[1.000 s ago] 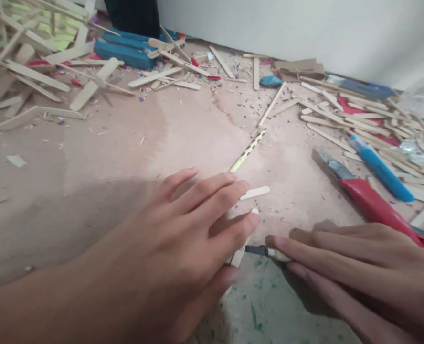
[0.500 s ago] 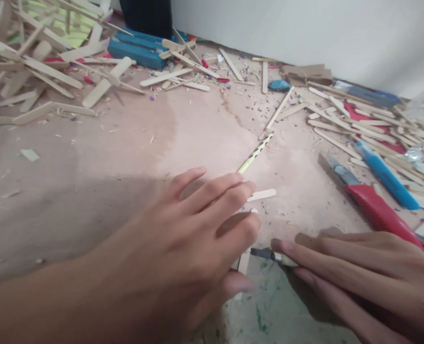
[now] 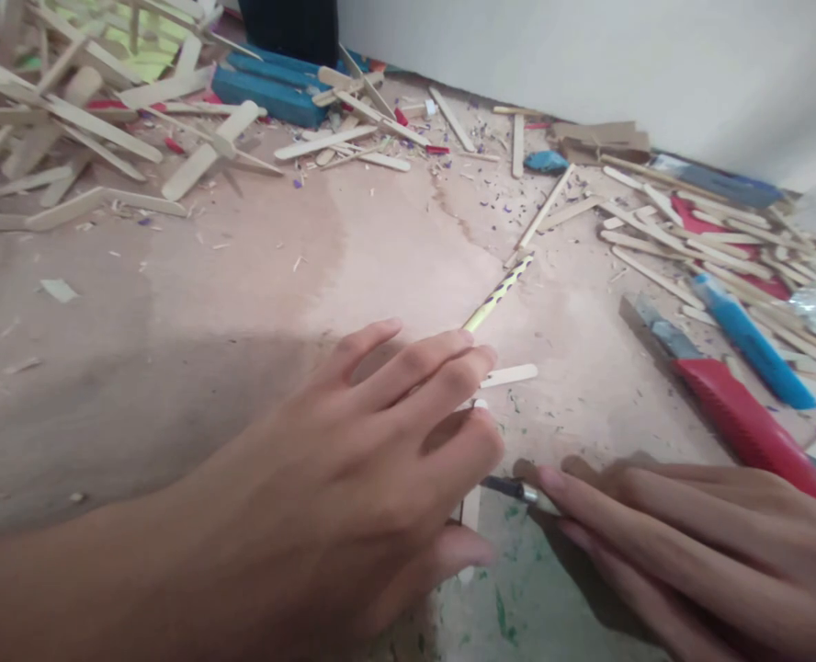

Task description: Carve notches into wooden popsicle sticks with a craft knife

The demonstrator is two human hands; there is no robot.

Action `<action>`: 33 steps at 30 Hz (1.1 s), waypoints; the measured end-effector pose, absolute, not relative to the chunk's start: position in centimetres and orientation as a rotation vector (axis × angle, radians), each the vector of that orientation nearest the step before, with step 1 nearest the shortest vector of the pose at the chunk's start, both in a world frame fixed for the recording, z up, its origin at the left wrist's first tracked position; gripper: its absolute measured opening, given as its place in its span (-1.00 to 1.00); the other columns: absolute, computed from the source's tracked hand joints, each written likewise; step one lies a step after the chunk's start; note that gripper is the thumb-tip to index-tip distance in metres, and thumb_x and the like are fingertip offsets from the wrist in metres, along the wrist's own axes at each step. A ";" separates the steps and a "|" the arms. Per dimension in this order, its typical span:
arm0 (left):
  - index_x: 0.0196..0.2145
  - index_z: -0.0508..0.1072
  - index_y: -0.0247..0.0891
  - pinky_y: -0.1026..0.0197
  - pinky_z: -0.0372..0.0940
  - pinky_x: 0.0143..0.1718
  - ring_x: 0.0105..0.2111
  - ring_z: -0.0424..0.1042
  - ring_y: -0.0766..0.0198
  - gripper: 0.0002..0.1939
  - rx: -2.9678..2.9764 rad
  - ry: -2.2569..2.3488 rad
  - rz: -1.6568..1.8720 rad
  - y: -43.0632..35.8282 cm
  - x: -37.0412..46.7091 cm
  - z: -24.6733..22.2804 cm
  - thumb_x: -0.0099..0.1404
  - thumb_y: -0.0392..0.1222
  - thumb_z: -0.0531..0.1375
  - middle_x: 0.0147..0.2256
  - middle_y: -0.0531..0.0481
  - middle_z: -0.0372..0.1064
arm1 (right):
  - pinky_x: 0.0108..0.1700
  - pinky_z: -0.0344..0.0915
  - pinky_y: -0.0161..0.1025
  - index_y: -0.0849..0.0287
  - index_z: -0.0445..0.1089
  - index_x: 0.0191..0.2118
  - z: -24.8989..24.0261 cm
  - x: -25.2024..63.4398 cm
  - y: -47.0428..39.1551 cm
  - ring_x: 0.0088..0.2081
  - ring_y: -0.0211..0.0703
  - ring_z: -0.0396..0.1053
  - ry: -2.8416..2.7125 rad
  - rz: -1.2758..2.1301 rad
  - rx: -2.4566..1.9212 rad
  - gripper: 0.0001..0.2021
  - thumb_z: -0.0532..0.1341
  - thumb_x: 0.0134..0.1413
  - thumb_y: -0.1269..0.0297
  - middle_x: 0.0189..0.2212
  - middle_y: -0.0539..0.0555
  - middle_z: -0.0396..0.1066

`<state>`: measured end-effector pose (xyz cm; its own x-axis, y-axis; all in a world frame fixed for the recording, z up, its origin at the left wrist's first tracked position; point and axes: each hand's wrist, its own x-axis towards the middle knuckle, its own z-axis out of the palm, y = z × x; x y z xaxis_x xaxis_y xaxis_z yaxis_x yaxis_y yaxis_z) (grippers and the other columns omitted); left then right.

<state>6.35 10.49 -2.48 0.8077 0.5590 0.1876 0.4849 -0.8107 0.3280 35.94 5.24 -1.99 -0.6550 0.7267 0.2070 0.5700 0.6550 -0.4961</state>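
My left hand (image 3: 353, 469) lies flat on the brown board, its fingers pressing down a pale wooden stick (image 3: 471, 506) whose end shows under the fingertips. My right hand (image 3: 684, 542) grips a small craft knife (image 3: 511, 488), with the dark blade tip touching that stick just right of my left index finger. A short stick piece (image 3: 511, 375) lies just beyond my left fingertips. A yellow dotted pencil (image 3: 497, 294) slants away from under my left fingers.
A red utility knife (image 3: 731, 405) and a blue cutter (image 3: 749, 340) lie at the right among scattered sticks. A heap of wooden sticks (image 3: 70, 119) fills the far left, with blue blocks (image 3: 270, 92) by the white wall. Green-stained board shows near my hands.
The view has shifted slightly. The knife tip has crept left toward my left index finger; both hands otherwise hold their places.
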 end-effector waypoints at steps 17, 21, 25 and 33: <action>0.14 0.56 -0.24 -0.29 0.21 0.48 0.48 0.29 -0.14 -0.64 2.714 0.802 0.400 10.7 6.4 -2.4 0.66 0.10 0.26 0.43 -0.24 0.40 | -0.46 0.46 -0.05 0.21 0.53 0.36 -2.3 35.9 4.4 -0.34 -0.02 0.66 -2.464 0.452 -1.083 -0.56 0.22 0.49 0.54 -0.26 0.10 0.67; 0.14 0.56 -0.24 -0.29 0.22 0.46 0.47 0.31 -0.15 -0.62 2.715 0.797 0.403 10.7 6.4 -2.5 0.65 0.12 0.27 0.42 -0.24 0.41 | -0.42 0.52 -0.09 0.11 0.51 0.40 -2.1 36.2 4.7 -0.28 -0.02 0.67 -2.425 0.513 -1.121 -0.53 0.18 0.52 0.51 -0.16 0.09 0.71; 0.16 0.55 -0.23 -0.30 0.19 0.48 0.48 0.29 -0.14 -0.61 2.713 0.800 0.404 10.6 6.3 -2.5 0.65 0.14 0.27 0.43 -0.21 0.40 | -0.39 0.55 -0.16 0.17 0.49 0.36 -1.6 36.6 5.5 -0.28 -0.08 0.64 -2.498 0.665 -1.027 -0.57 0.18 0.51 0.54 -0.08 0.11 0.71; 0.15 0.54 -0.24 -0.34 0.27 0.43 0.45 0.34 -0.17 -0.62 2.718 0.802 0.419 10.6 6.3 -2.5 0.65 0.12 0.27 0.42 -0.25 0.41 | -0.43 0.52 -0.20 0.14 0.46 0.43 -0.8 36.4 5.8 -0.25 -0.06 0.67 -2.521 0.695 -1.072 -0.52 0.21 0.51 0.50 -0.12 0.09 0.71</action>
<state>6.32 10.61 -2.55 0.8043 0.5612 0.1956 0.4812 -0.8081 0.3398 36.36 5.85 -0.80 -0.6698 0.7364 0.0950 0.5838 0.6014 -0.5455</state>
